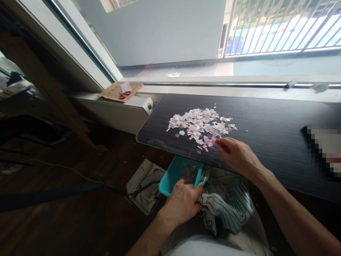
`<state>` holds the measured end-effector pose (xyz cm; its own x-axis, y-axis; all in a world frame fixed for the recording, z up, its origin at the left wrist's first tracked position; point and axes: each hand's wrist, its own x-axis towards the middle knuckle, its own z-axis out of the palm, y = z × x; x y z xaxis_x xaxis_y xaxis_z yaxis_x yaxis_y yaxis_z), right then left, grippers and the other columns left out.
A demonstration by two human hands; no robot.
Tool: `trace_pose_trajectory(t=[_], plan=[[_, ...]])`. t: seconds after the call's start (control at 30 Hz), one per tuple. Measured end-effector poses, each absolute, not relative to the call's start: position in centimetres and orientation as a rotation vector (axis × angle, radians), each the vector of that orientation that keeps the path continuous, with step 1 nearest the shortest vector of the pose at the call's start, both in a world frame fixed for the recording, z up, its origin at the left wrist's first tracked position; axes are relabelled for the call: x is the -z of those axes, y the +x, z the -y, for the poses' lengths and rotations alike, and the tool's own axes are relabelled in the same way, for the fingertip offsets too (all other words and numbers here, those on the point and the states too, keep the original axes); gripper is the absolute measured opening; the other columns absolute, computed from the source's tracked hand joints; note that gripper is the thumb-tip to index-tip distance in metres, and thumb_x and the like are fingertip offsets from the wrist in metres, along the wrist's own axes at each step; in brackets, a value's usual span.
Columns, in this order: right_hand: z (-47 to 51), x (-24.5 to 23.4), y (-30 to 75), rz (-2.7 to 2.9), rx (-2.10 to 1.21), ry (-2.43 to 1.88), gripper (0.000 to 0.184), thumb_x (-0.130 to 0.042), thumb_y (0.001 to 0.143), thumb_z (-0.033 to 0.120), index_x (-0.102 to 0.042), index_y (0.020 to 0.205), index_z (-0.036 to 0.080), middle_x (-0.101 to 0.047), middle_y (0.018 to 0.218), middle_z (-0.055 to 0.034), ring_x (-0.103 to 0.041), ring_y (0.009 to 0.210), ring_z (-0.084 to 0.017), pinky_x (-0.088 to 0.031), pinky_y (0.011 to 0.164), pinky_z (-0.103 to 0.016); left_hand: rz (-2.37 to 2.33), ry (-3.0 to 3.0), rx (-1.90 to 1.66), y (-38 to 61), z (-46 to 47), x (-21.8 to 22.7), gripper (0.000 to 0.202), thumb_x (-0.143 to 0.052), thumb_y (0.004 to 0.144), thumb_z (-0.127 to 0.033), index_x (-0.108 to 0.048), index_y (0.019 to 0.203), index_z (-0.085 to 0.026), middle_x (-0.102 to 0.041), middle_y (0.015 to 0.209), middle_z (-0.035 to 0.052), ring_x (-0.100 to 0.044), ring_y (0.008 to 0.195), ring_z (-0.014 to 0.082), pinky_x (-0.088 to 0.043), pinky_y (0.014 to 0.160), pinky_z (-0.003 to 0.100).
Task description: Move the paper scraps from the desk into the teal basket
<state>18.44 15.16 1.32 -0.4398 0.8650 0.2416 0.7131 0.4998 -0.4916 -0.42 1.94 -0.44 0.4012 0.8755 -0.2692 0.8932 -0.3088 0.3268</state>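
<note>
A pile of small white and pink paper scraps (199, 125) lies on a dark desk (266, 117) by a window. My right hand (237, 154) rests flat on the desk at the near edge of the pile, fingertips touching the closest scraps. Below the desk edge my left hand (182, 202) grips a teal plastic tray (173, 176), held just under the rim of the desk with a few scraps visible inside it. A striped white cloth (229, 204) lies in my lap beside that hand.
A cardboard piece with red scissors (124, 95) sits on the sill above a white radiator (140, 103). A cable (80, 177) runs over the dark floor to a flat grey object (145, 185). A blurred item (325, 145) lies at the desk's right.
</note>
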Motion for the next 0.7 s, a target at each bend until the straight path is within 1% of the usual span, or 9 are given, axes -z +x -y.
trace_pose_trajectory(t=[0.17, 0.33, 0.53, 0.7], plan=[[-15.09, -1.33, 18.33, 2.269, -0.473, -1.294, 0.023, -0.047, 0.083, 0.023, -0.067, 0.092, 0.019, -0.068, 0.08, -0.0045, -0.06, 0.067, -0.016, -0.041, 0.06, -0.025, -1.506, 2.239, 0.066, -0.35, -1.9, 0.39, 0.016, -0.06, 0.078, -0.027, -0.063, 0.092, -0.022, -0.067, 0.074, 0.0017, -0.063, 0.073, 0.0195, -0.038, 0.084, 0.034], [-14.96, -1.39, 18.32, 2.253, -0.423, -1.326, 0.023, -0.047, 0.082, 0.023, -0.068, 0.092, 0.019, -0.069, 0.083, -0.0055, -0.061, 0.068, -0.017, -0.042, 0.061, -0.026, -1.491, 2.246, 0.095, -0.25, -2.02, 0.21, 0.017, -0.06, 0.078, -0.028, -0.063, 0.094, -0.023, -0.067, 0.074, 0.0017, -0.063, 0.074, 0.0196, -0.039, 0.082, 0.033], [-14.73, -1.56, 17.98, 2.29, -0.555, -1.232, 0.023, -0.046, 0.084, 0.022, -0.067, 0.092, 0.019, -0.068, 0.084, -0.0051, -0.061, 0.071, -0.016, -0.043, 0.064, -0.025, -1.479, 2.274, 0.105, -0.17, -2.08, 0.25, 0.018, -0.06, 0.078, -0.029, -0.064, 0.095, -0.023, -0.067, 0.074, 0.002, -0.063, 0.075, 0.0204, -0.039, 0.082, 0.034], [-14.86, -1.55, 18.34, 2.296, -0.46, -1.292, 0.023, -0.046, 0.084, 0.024, -0.067, 0.093, 0.018, -0.068, 0.085, -0.0062, -0.061, 0.07, -0.017, -0.042, 0.063, -0.027, -1.468, 2.286, 0.112, 0.08, -2.16, 0.13, 0.018, -0.06, 0.079, -0.029, -0.064, 0.095, -0.022, -0.068, 0.074, 0.0029, -0.063, 0.074, 0.0205, -0.04, 0.08, 0.034]])
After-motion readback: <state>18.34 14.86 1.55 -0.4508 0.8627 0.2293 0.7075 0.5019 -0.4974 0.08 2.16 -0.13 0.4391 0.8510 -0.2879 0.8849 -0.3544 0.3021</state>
